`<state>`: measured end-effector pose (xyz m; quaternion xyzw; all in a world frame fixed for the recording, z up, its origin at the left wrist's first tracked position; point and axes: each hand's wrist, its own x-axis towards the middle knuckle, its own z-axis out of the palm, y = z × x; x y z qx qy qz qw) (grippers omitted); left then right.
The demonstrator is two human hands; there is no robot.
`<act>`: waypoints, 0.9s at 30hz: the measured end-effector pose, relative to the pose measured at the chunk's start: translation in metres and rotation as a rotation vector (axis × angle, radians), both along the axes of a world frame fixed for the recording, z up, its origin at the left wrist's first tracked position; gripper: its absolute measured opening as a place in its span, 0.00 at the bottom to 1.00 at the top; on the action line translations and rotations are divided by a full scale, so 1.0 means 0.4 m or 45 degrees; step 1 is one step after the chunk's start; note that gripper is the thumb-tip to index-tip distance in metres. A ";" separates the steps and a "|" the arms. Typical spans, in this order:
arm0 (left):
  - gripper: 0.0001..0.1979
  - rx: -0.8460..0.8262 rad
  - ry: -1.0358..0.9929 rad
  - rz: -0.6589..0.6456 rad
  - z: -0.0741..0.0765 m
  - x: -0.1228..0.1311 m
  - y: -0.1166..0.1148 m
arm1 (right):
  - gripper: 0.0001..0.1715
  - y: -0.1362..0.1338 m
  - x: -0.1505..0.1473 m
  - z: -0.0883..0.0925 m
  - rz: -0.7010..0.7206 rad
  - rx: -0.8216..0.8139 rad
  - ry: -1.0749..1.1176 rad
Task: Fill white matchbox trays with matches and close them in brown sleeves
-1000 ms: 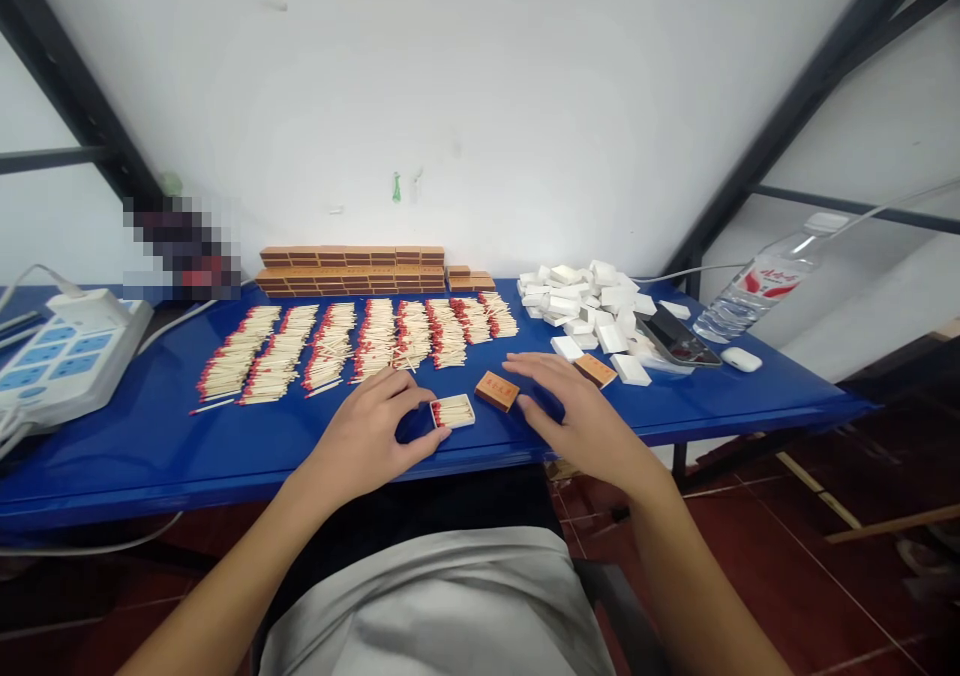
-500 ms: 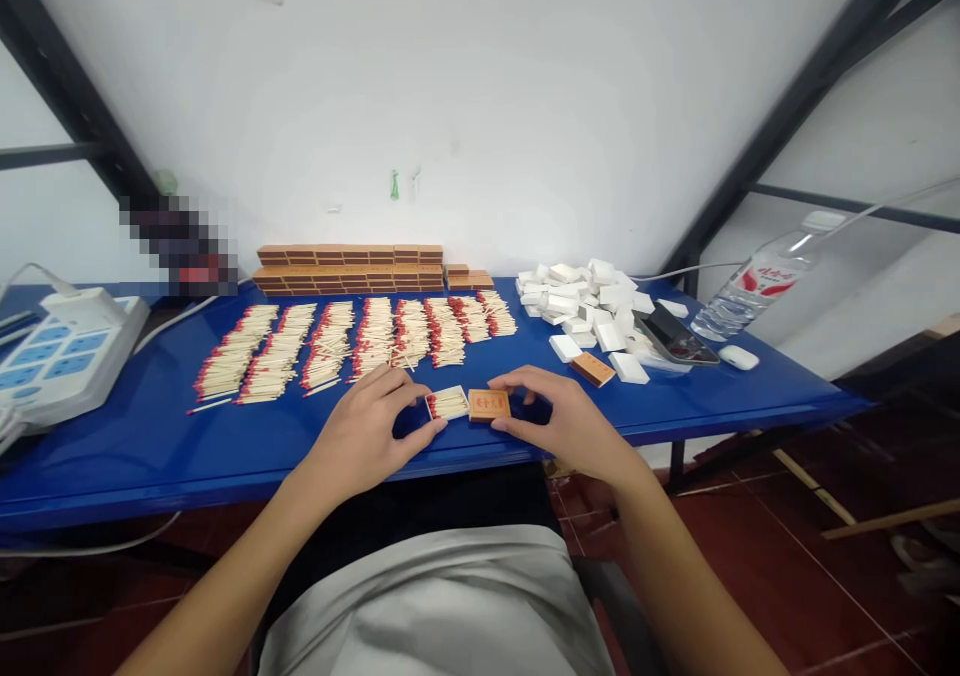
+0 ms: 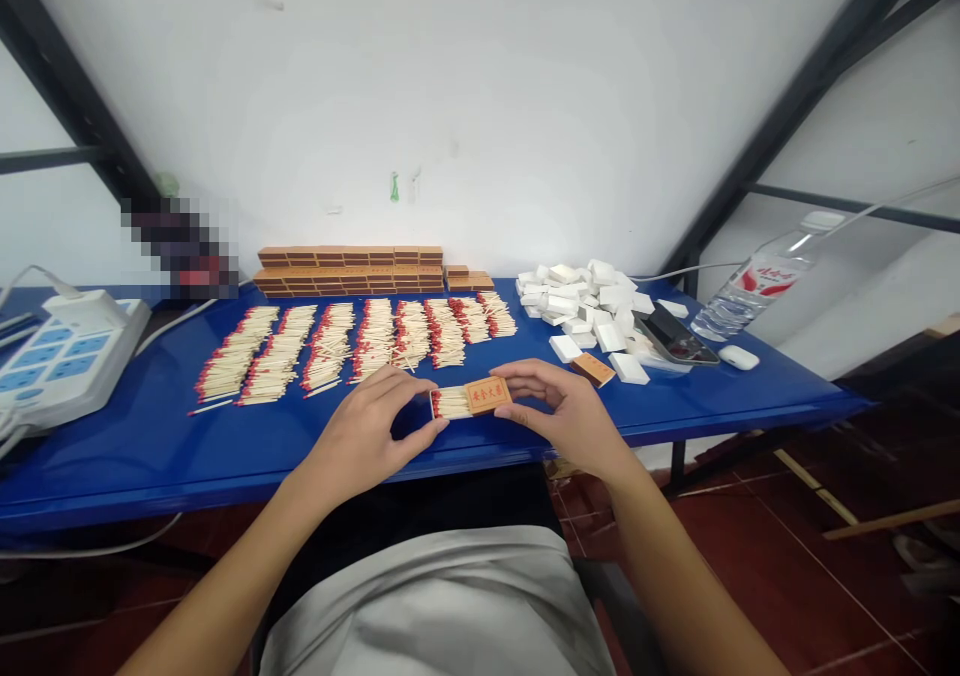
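Note:
My left hand (image 3: 369, 434) pinches a white inner tray filled with red-tipped matches (image 3: 448, 402), held just above the blue table (image 3: 150, 436). My right hand (image 3: 564, 412) grips an orange matchbox sleeve (image 3: 487, 394) between thumb and fingers, and the sleeve overlaps the tray's right end. Several bundles of loose matches (image 3: 352, 341) lie in rows just beyond my hands. Another orange sleeve (image 3: 592, 369) lies to the right of my right hand.
Stacked orange matchboxes (image 3: 352, 268) line the wall. A heap of white empty trays (image 3: 589, 306) sits at the right, beside a phone (image 3: 675, 336), a white earbud case (image 3: 739, 358) and a tilted water bottle (image 3: 765, 276). A power strip (image 3: 60, 351) lies at the left.
My right hand picked up the orange sleeve from the table, brought it left to the match-filled tray and slid it partly over the tray's end. The left hand kept holding the tray.

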<state>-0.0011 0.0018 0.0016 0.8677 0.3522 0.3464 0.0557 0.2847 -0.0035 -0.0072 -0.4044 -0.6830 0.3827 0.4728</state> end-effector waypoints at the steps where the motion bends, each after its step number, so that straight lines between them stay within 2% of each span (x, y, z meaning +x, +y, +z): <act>1: 0.12 0.003 -0.005 -0.003 -0.001 0.000 0.000 | 0.26 -0.001 -0.004 -0.001 0.013 -0.021 0.038; 7: 0.15 0.001 -0.030 -0.008 -0.007 -0.004 0.003 | 0.27 -0.005 -0.018 0.002 0.061 -0.102 0.182; 27: 0.15 0.059 -0.138 -0.019 -0.006 -0.007 0.002 | 0.27 -0.007 -0.011 0.005 0.063 -0.126 0.215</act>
